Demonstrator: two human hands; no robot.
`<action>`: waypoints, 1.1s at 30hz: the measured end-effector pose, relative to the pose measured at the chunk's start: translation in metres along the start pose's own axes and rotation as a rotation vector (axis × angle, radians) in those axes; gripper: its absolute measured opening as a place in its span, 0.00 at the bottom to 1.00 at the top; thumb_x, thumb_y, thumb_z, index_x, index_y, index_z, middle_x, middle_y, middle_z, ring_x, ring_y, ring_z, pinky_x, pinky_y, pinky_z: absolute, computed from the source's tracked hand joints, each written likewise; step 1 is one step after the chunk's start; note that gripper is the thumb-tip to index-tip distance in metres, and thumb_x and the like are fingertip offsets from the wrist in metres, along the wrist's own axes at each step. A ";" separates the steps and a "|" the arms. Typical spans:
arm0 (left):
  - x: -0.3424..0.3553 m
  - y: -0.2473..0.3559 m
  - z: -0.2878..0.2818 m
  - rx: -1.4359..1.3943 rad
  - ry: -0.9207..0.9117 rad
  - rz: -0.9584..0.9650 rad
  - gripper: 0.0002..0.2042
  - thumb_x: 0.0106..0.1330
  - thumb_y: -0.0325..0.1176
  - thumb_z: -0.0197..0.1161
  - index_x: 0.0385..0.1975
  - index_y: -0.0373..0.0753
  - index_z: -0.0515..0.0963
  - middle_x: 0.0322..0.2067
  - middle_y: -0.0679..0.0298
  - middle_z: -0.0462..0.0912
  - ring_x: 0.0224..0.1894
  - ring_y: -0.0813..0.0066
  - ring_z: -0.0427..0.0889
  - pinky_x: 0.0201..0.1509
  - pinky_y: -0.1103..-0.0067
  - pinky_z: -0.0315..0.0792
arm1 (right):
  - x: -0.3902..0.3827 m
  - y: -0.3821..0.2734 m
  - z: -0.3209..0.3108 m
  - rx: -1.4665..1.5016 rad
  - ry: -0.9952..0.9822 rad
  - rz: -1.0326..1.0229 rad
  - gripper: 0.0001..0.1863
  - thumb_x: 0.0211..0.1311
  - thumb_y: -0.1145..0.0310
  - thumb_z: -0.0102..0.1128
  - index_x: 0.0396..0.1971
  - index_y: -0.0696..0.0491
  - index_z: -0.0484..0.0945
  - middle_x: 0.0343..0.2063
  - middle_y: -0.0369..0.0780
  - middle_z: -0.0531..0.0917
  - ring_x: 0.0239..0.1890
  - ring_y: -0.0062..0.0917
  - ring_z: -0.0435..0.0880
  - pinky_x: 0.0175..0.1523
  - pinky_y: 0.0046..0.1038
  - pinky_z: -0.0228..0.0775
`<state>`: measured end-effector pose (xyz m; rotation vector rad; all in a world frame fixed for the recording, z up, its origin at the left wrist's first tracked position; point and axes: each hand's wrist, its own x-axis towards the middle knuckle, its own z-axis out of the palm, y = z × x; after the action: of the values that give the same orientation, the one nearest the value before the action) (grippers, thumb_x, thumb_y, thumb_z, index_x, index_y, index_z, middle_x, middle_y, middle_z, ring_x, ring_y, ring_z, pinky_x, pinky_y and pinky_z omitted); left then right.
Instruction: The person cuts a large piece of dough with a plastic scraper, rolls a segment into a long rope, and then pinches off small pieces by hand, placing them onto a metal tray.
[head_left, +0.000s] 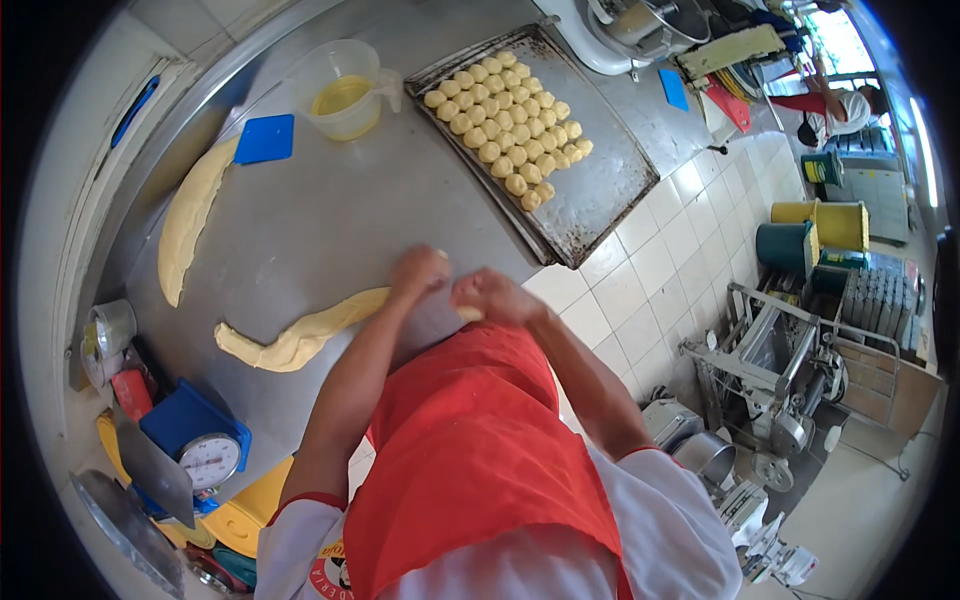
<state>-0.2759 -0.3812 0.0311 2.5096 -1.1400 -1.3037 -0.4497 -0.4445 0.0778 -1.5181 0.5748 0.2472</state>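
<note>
My left hand is closed, slightly blurred, with a small pale bit of dough showing at its fingertips. Just to the right, my right hand curls over a piece of dough close to my red apron; part of this piece is hidden. A long rope of dough lies on the metal table and runs behind my left forearm. Beyond my hands, rows of round dough balls sit on a dark-edged baking tray, which rests on another tray.
At the back left are a larger dough strip, a blue scraper and a clear jug of yellow liquid. A blue dial scale stands near left. A mixer is at the back; machinery and a person are right.
</note>
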 end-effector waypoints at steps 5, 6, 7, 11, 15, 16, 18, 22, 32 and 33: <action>0.002 0.003 -0.006 0.041 0.047 0.009 0.16 0.56 0.34 0.62 0.43 0.33 0.81 0.42 0.42 0.83 0.48 0.43 0.82 0.53 0.61 0.76 | -0.036 0.071 -0.093 0.338 0.791 -0.003 0.14 0.61 0.67 0.59 0.41 0.59 0.84 0.27 0.40 0.83 0.33 0.24 0.83 0.40 0.30 0.75; -0.002 0.004 -0.006 0.042 0.036 0.077 0.19 0.55 0.31 0.63 0.48 0.34 0.77 0.45 0.42 0.81 0.51 0.43 0.80 0.55 0.61 0.74 | -0.032 0.087 -0.121 0.121 0.961 0.037 0.14 0.61 0.67 0.59 0.42 0.60 0.83 0.27 0.42 0.83 0.34 0.27 0.84 0.41 0.31 0.75; -0.006 0.004 -0.004 0.039 0.024 0.143 0.24 0.54 0.27 0.64 0.54 0.34 0.73 0.48 0.43 0.79 0.53 0.43 0.78 0.58 0.61 0.72 | -0.025 0.101 -0.145 -0.105 1.117 0.086 0.15 0.61 0.67 0.60 0.43 0.61 0.83 0.27 0.44 0.84 0.35 0.30 0.85 0.43 0.32 0.75; -0.007 -0.018 0.009 -0.033 0.107 0.308 0.35 0.52 0.19 0.62 0.65 0.38 0.62 0.49 0.43 0.73 0.55 0.44 0.74 0.63 0.61 0.68 | 0.024 0.064 -0.172 -0.120 1.120 0.111 0.21 0.59 0.62 0.66 0.47 0.61 0.79 0.33 0.49 0.84 0.39 0.41 0.84 0.46 0.38 0.74; -0.026 -0.008 -0.005 -0.249 0.081 0.189 0.49 0.49 0.15 0.61 0.74 0.45 0.45 0.54 0.43 0.69 0.57 0.46 0.72 0.64 0.64 0.67 | 0.023 0.043 -0.155 -0.417 1.348 0.164 0.26 0.54 0.57 0.71 0.47 0.59 0.76 0.39 0.50 0.83 0.42 0.44 0.82 0.47 0.41 0.74; -0.031 -0.009 -0.007 -0.282 0.067 0.181 0.53 0.48 0.15 0.62 0.75 0.46 0.40 0.56 0.42 0.68 0.59 0.46 0.72 0.64 0.64 0.67 | 0.021 0.031 -0.144 -0.426 1.331 0.140 0.26 0.54 0.57 0.71 0.47 0.59 0.76 0.39 0.50 0.83 0.42 0.44 0.82 0.47 0.41 0.74; -0.039 -0.011 -0.008 -0.307 0.082 0.192 0.55 0.47 0.15 0.63 0.75 0.46 0.39 0.58 0.43 0.68 0.60 0.47 0.72 0.64 0.65 0.67 | 0.013 0.019 -0.100 -0.279 1.031 0.099 0.25 0.55 0.58 0.71 0.48 0.57 0.78 0.41 0.49 0.83 0.42 0.42 0.83 0.47 0.40 0.74; -0.042 -0.018 -0.001 -0.495 0.165 0.378 0.47 0.46 0.18 0.66 0.72 0.41 0.54 0.55 0.46 0.74 0.57 0.50 0.76 0.61 0.66 0.71 | 0.049 0.030 0.013 0.010 0.347 -0.230 0.18 0.61 0.68 0.63 0.49 0.59 0.80 0.36 0.45 0.85 0.34 0.24 0.83 0.42 0.32 0.77; -0.037 -0.019 0.013 0.039 0.154 0.232 0.09 0.56 0.34 0.63 0.31 0.35 0.84 0.33 0.48 0.86 0.40 0.44 0.84 0.47 0.57 0.78 | 0.057 -0.016 0.053 -0.410 0.723 0.039 0.14 0.63 0.67 0.53 0.36 0.61 0.83 0.31 0.53 0.85 0.34 0.47 0.86 0.40 0.42 0.76; -0.036 -0.019 0.013 0.069 0.162 0.207 0.11 0.57 0.35 0.62 0.32 0.35 0.84 0.34 0.47 0.86 0.41 0.46 0.85 0.47 0.58 0.78 | 0.062 -0.015 0.053 -0.417 0.735 0.034 0.14 0.63 0.67 0.53 0.36 0.61 0.83 0.31 0.53 0.85 0.34 0.47 0.86 0.40 0.42 0.76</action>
<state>-0.2872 -0.3415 0.0396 2.4123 -1.3838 -1.0077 -0.3791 -0.4060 0.0572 -2.0067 1.1819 -0.1976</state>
